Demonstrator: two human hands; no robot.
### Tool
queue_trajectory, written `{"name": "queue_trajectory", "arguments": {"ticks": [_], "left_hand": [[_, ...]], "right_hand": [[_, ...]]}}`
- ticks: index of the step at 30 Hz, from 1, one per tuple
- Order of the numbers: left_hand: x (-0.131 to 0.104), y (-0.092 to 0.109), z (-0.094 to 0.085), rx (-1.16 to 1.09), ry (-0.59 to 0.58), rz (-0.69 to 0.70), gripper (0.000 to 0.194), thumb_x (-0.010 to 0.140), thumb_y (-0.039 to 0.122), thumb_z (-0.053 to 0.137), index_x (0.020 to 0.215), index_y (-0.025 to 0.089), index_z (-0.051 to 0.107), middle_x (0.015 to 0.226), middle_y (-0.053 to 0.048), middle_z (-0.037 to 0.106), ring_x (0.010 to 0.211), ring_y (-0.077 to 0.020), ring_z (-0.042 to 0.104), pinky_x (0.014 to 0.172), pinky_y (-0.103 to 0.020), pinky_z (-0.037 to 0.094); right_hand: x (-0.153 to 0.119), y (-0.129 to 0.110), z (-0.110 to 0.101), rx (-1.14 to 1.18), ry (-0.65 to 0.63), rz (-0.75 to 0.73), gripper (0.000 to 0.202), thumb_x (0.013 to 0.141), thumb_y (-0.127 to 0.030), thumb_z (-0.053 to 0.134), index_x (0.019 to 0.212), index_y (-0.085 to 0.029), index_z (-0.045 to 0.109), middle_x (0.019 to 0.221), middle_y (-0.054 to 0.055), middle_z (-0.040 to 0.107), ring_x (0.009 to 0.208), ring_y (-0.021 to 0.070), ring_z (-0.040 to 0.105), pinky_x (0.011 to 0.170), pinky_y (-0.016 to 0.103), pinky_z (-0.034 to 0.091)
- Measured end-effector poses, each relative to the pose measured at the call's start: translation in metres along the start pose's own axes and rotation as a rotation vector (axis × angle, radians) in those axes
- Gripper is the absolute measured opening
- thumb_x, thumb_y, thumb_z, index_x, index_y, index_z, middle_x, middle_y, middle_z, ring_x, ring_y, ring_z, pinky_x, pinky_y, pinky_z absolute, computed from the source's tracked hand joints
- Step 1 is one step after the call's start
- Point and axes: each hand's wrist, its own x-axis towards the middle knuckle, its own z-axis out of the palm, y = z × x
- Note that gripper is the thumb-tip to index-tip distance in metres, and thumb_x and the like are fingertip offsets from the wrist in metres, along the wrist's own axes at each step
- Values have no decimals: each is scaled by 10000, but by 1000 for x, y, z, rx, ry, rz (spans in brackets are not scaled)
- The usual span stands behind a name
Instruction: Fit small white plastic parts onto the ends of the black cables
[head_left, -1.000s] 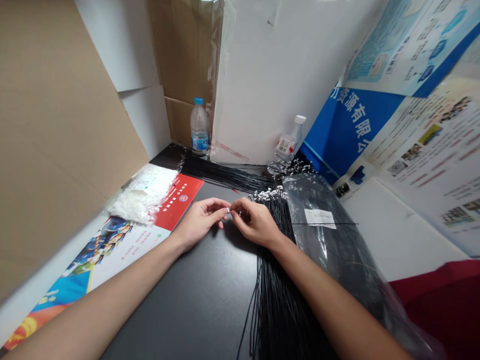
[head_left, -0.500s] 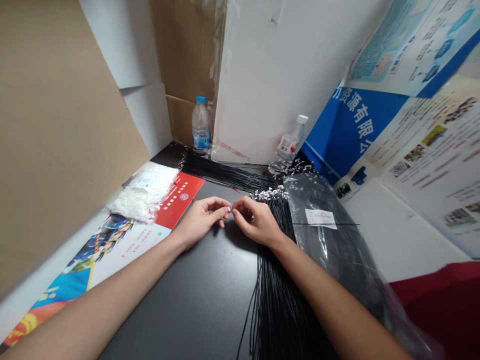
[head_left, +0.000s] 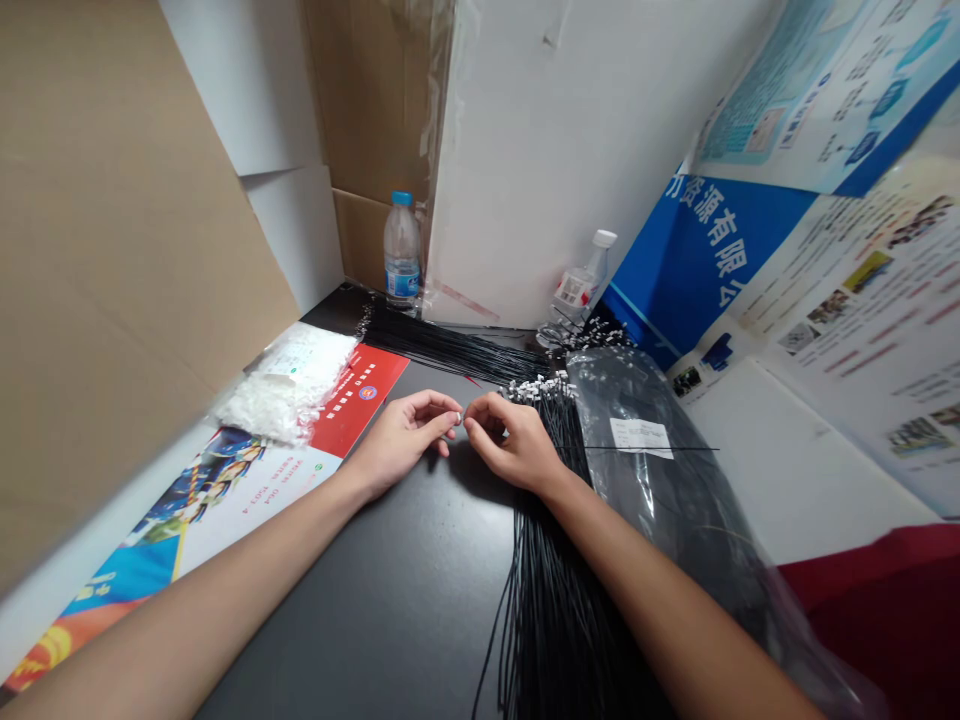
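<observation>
Over the dark table my left hand (head_left: 411, 432) pinches a small white plastic connector (head_left: 459, 418) between thumb and forefinger. Opposite it, fingertips almost touching, my right hand (head_left: 514, 440) is closed on a thin black wire (head_left: 694, 449), whose free length sticks out to the right past the wrist. The wire's near end is hidden by the fingers. Under my right forearm lies a thick bundle of black wires (head_left: 544, 600) with white connectors (head_left: 541, 387) on their far ends. A clear bag of white connectors (head_left: 274, 395) lies left of my left hand.
Another bundle of black wires (head_left: 457, 343) lies across the back. A blue-capped bottle (head_left: 402, 250) and a white-capped bottle (head_left: 581, 280) stand by the wall panels. At right lies a plastic bag (head_left: 675, 510) with a label. A red printed sheet (head_left: 364, 395) lies under the connector bag.
Both hands stay in nearly the same place, fingertips close together. Only a very slight shift of the fingers around the connector shows.
</observation>
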Motion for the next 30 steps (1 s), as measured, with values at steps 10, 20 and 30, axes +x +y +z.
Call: {"name": "queue_trajectory", "arguments": {"ticks": [10, 20, 30], "left_hand": [[1, 0, 3, -21, 47, -34, 196, 766, 278, 719, 864, 130, 634, 700, -5, 657, 503, -84, 582, 542, -232, 472], [0, -1, 2, 8, 73, -33, 257, 708, 294, 768, 890, 132, 687, 801, -44, 699, 531, -96, 576, 531, -252, 463], [0, 3, -2, -24, 31, -62, 210, 750, 290, 746, 885, 133, 712, 708, -25, 680, 553, -97, 566, 562, -239, 465]], "right_hand": [[0, 4, 3, -28, -14, -20, 59, 878, -226, 529, 866, -186, 571, 632, -24, 590, 521, 88, 493, 533, 208, 369], [1, 6, 3, -20, 23, 3, 113, 898, -261, 547, 856, -184, 618, 606, -23, 590, 515, 90, 496, 527, 206, 382], [2, 0, -1, 34, 7, 8, 127, 916, -264, 530, 866, -180, 611, 625, -14, 618, 519, 89, 524, 519, 200, 395]]}}
